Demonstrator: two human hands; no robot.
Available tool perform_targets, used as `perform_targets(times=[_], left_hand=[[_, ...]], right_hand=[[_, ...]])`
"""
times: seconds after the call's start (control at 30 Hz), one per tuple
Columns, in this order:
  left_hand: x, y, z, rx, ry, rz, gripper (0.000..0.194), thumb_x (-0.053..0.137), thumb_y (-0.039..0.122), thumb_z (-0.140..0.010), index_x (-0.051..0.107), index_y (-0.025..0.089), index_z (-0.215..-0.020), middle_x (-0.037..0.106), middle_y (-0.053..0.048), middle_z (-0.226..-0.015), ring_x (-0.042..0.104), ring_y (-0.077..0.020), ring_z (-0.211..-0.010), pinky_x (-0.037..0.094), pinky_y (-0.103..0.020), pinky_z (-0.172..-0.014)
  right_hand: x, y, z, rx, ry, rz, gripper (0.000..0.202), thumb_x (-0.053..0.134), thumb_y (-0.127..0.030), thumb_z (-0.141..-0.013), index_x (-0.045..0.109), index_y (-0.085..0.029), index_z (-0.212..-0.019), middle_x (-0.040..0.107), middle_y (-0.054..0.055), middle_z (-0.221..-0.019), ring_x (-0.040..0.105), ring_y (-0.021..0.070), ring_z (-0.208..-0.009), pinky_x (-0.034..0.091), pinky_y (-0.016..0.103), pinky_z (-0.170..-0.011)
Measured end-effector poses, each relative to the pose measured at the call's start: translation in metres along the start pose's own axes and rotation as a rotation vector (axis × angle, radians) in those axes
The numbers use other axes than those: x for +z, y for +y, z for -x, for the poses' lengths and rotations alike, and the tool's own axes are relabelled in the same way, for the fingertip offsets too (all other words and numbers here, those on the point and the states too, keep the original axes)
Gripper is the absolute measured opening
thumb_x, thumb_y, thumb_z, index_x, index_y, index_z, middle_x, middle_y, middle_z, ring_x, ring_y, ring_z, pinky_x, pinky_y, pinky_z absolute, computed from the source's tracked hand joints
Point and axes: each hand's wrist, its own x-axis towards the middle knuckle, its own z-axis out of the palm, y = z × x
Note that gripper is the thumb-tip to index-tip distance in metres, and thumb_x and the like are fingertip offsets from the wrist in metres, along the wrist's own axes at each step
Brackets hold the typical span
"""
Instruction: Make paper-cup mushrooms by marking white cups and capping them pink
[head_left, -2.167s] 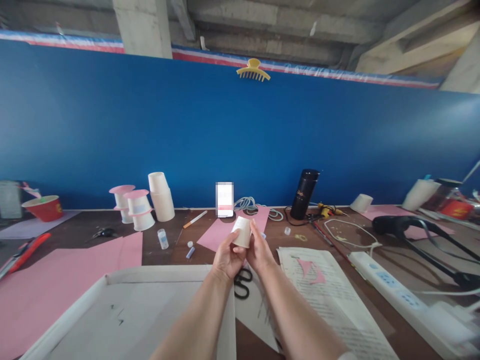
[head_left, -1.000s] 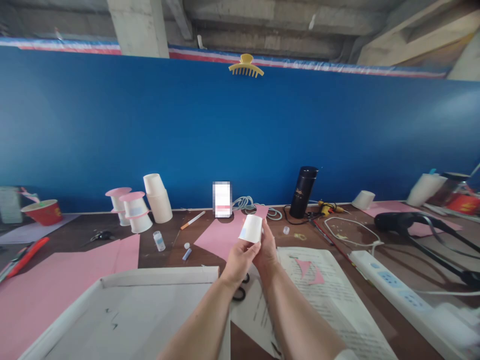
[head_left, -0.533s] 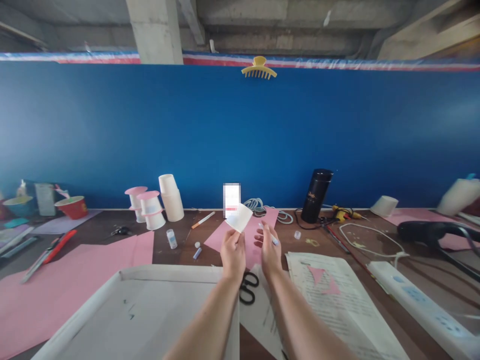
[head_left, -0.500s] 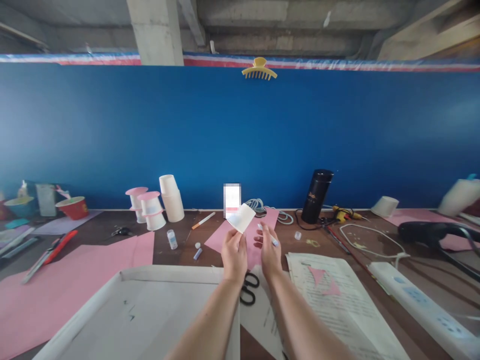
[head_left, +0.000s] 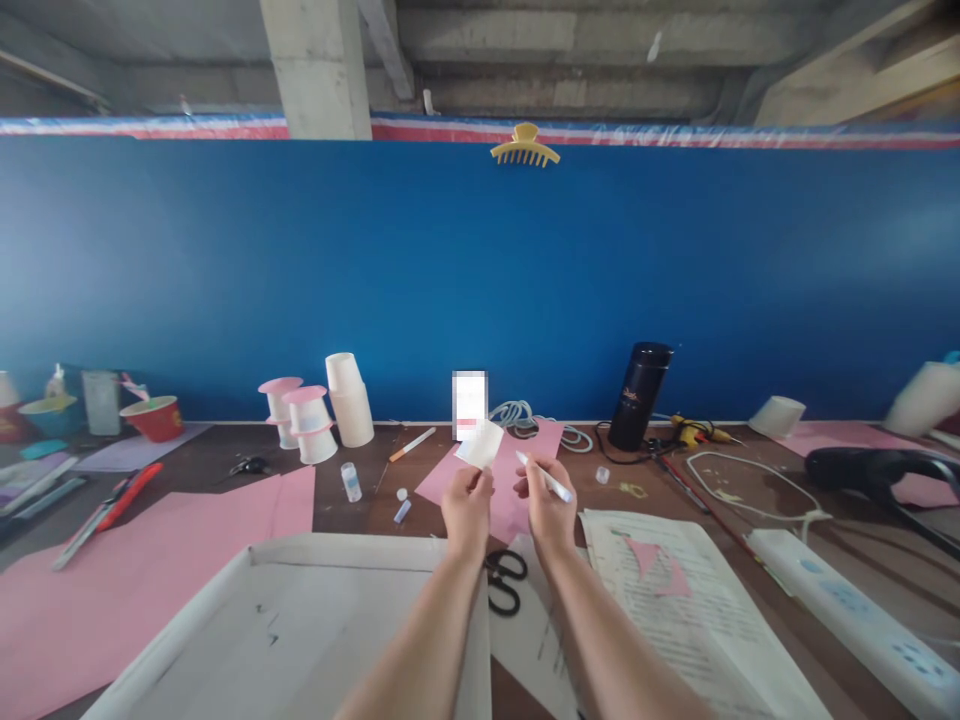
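My left hand (head_left: pixel 469 505) pinches the lower edge of a small white piece of paper (head_left: pixel 481 444), held up above the desk. In my right hand (head_left: pixel 551 508) is a white marker (head_left: pixel 553 480), gripped like a pen, its tip pointing up and left toward the paper but apart from it. Beneath both hands lies a pink sheet of paper (head_left: pixel 442 482). Black-handled scissors (head_left: pixel 505 598) rest between my forearms, partly over a white sheet (head_left: pixel 529 640). Behind the paper stands an upright bright screen (head_left: pixel 470 398), its content blurred.
At the left are a glue stick (head_left: pixel 350 482), an orange-and-white marker (head_left: pixel 412 444), stacked paper cups (head_left: pixel 349 405) and a red utility knife (head_left: pixel 127 498). A white box lid (head_left: pixel 337 630) lies in front. To the right stand a black thermos (head_left: pixel 639 398) and a power strip (head_left: pixel 847 605).
The marker in my right hand has turned, its tip now toward the paper and its body lying back over the hand. The white paper has tilted and dropped slightly. The view has shifted slightly.
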Motion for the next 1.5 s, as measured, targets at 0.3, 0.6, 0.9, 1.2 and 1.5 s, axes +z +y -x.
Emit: perform_targets(times=[0.3,0.6,0.9,1.2,1.5], left_hand=[[0.000,-0.003,-0.005,-0.155,-0.137,0.136,0.023,0.067,0.032,-0.067,0.070,0.011,-0.075,0.063,-0.005,-0.066,0.058,-0.0143,-0.064,0.045,-0.025,-0.065],[0.004,0.000,0.002,-0.074,-0.211,0.040,0.030,0.068,0.036,-0.066,0.074,0.014,-0.085,0.060,0.001,-0.060,0.048,-0.0091,-0.056,0.035,-0.020,-0.053],[0.002,-0.005,0.000,-0.017,-0.164,-0.083,0.028,0.065,0.035,-0.066,0.075,0.014,-0.082,0.064,-0.001,-0.062,0.056,-0.0141,-0.064,0.041,-0.021,-0.059],[0.002,-0.002,0.003,0.008,-0.157,-0.186,0.027,0.063,0.037,-0.069,0.074,0.014,-0.077,0.064,0.000,-0.064,0.053,-0.0126,-0.063,0.038,-0.020,-0.057],[0.001,-0.004,0.003,0.015,-0.152,-0.199,0.023,0.060,0.034,-0.070,0.071,0.015,-0.072,0.060,0.002,-0.060,0.051,-0.0120,-0.060,0.037,-0.020,-0.057]], right_hand=[[0.003,-0.008,0.015,-0.263,-0.197,0.150,0.017,0.059,-0.035,-0.081,0.064,-0.019,-0.084,0.068,0.002,-0.071,0.062,0.0139,-0.060,0.051,0.024,-0.059],[0.002,-0.001,0.011,-0.354,-0.189,0.234,0.016,0.059,-0.033,-0.082,0.065,-0.019,-0.087,0.069,0.004,-0.082,0.065,0.0154,-0.071,0.052,0.025,-0.066],[0.002,-0.001,0.011,-0.318,-0.184,0.255,0.019,0.059,-0.036,-0.082,0.063,-0.018,-0.086,0.069,0.004,-0.077,0.065,0.0154,-0.067,0.052,0.025,-0.063],[0.002,0.000,0.011,-0.363,-0.158,0.315,0.019,0.058,-0.037,-0.082,0.063,-0.019,-0.085,0.069,0.003,-0.076,0.065,0.0154,-0.067,0.052,0.024,-0.062],[0.000,-0.003,0.011,-0.375,-0.176,0.362,0.018,0.058,-0.036,-0.082,0.063,-0.019,-0.083,0.069,0.004,-0.075,0.065,0.0160,-0.066,0.051,0.025,-0.063]])
